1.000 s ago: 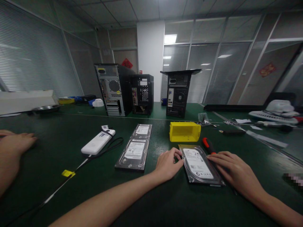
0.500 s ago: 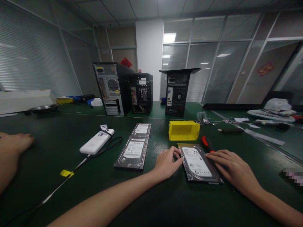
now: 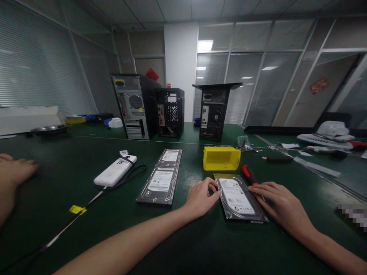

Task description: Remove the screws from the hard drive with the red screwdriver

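Note:
A hard drive (image 3: pixel 236 198) with a white label lies flat on the green table. My left hand (image 3: pixel 203 196) is at its left edge, fingertips and thumb curled in against the side. Along the opposite edge rests my right hand (image 3: pixel 281 202), its fingers together and pressed to the drive's side; their undersides are hidden. Between them, the two hands hold the drive. Just beyond my right fingers lies a screwdriver (image 3: pixel 249 174) with a red and black handle, its lower part covered by the hand. Two more hard drives, one nearer (image 3: pixel 159 185) and one farther (image 3: pixel 170 157), lie end to end on the left.
A yellow bin (image 3: pixel 221 168) stands behind the drive. A white power bank (image 3: pixel 115 170) with a black cord lies left. Computer cases (image 3: pixel 134 107) stand at the back. Another person's hand (image 3: pixel 17 168) rests at the far left. Small parts (image 3: pixel 244 143) sit in a clear bag.
The view has shifted very slightly. Both hands keep their places at the drive's sides, and the drive has not visibly moved on the table.

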{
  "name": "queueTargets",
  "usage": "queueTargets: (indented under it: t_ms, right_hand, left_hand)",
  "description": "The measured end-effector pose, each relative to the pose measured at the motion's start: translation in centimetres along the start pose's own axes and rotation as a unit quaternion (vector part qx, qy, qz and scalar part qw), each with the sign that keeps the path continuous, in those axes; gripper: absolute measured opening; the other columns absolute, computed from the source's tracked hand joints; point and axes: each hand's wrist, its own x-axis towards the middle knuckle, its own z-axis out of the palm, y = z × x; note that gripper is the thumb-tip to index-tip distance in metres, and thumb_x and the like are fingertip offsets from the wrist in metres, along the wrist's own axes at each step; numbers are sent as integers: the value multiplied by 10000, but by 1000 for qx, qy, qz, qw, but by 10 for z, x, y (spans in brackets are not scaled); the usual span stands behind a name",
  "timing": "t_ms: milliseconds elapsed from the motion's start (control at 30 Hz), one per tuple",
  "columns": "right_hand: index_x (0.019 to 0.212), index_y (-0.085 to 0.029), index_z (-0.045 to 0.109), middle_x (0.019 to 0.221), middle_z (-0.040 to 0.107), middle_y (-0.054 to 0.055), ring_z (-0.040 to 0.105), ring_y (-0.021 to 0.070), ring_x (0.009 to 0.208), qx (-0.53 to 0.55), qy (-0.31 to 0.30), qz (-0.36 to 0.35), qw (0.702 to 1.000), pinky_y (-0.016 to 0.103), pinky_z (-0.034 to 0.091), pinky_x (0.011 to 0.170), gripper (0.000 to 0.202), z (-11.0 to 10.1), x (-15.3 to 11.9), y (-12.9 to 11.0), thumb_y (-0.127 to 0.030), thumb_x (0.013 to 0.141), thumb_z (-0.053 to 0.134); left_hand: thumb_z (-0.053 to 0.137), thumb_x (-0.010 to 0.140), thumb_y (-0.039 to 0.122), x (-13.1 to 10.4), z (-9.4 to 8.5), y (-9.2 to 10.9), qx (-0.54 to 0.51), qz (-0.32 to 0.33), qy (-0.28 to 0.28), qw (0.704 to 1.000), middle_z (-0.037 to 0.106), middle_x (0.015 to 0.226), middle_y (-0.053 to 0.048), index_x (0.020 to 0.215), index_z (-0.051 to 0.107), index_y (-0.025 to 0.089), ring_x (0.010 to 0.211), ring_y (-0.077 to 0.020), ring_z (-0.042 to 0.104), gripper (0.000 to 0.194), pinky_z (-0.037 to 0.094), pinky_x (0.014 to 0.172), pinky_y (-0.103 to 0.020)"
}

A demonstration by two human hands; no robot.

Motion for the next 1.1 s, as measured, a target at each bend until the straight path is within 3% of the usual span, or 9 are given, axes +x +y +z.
queueTargets:
  t_ms: [1100]
  right_hand:
    - [1087,-218,665,1042,682,61,601,226,919,-1,-15,-6,1000,383,518,742,312,2,0,3,-197,840,477]
  left_hand:
    - [499,818,369,0,-1,0,-1,6,1,1000,661,944,7,1005,564,222,831,-170,573,247,414,753,-300]
